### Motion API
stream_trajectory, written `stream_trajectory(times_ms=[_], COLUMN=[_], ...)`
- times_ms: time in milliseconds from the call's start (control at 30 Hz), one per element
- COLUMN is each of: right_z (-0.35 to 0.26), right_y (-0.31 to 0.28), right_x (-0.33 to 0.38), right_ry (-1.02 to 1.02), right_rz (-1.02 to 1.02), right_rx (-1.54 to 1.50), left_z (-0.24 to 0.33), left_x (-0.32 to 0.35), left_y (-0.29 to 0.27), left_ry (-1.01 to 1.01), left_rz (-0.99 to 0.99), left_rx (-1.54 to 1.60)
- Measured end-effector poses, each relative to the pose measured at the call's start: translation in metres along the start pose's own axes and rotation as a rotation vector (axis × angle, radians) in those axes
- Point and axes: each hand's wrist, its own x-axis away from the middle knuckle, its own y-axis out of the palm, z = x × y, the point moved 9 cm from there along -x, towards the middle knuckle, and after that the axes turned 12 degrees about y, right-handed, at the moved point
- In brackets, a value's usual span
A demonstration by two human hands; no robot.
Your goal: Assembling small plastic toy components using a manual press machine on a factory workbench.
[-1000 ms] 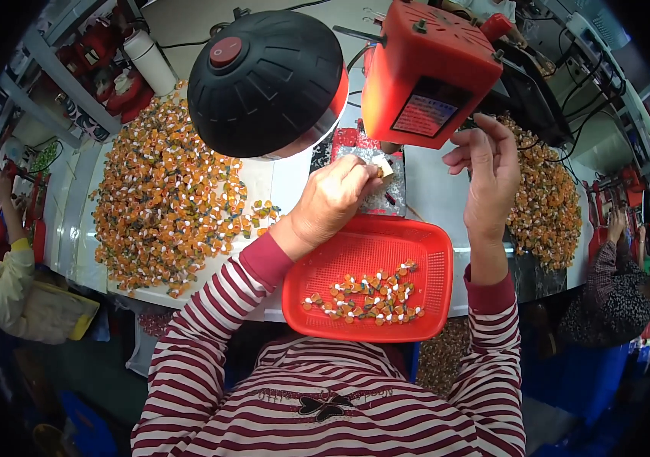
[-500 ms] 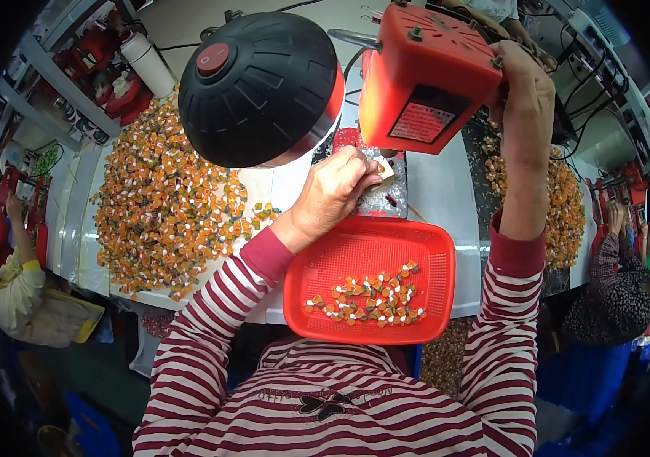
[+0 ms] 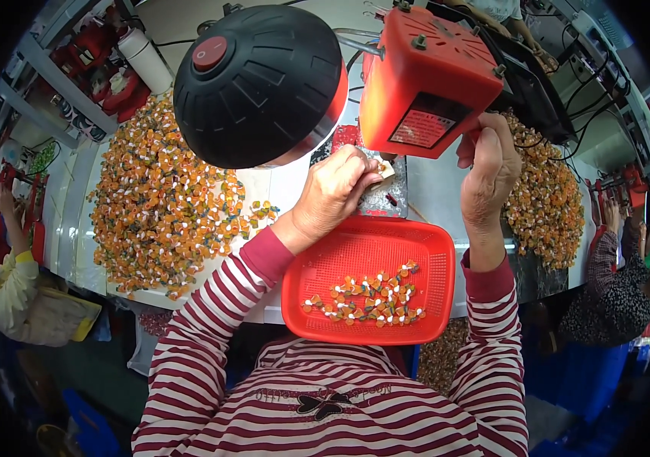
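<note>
My left hand (image 3: 330, 189) is closed in a pinch at a small pale block (image 3: 386, 169), which lies on the machine's base plate (image 3: 374, 201). A tiny orange piece seems to sit at the fingertips, partly hidden. Above stands a red bench machine (image 3: 428, 84) with a labelled front. By its lower right corner my right hand (image 3: 490, 164) is curled round what looks like a red handle, mostly covered by the fingers. Just in front of the plate, a red plastic basket (image 3: 367, 247) holds small orange, white and green pieces (image 3: 378, 299).
A black dome-shaped lamp (image 3: 260, 87) with a red switch stands left of the machine. Heaps of small orange pieces lie left (image 3: 165, 206) and right (image 3: 546, 198). A black tray (image 3: 530, 84) is behind. Other people (image 3: 12, 282) work at both sides.
My right hand has come down and toward me along the machine's right side, from near its top to its lower corner. My left hand and the basket stay practically in place.
</note>
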Motion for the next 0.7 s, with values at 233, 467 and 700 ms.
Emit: stream_trajectory(times_ms=[233, 467, 700], right_z=[0.006, 0.003, 0.013], right_y=[0.001, 0.003, 0.007], right_x=[0.007, 0.007, 0.015], right_ry=[-0.012, -0.048, -0.175], right_rz=[-0.023, -0.021, -0.041], right_rx=[0.083, 0.115, 0.146], left_z=[0.002, 0.002, 0.001], left_x=[-0.001, -0.001, -0.001], left_y=[0.0, -0.003, -0.008], left_ry=[-0.002, -0.002, -0.008], left_rz=[-0.015, 0.001, 0.002], left_rx=[-0.015, -0.011, -0.007])
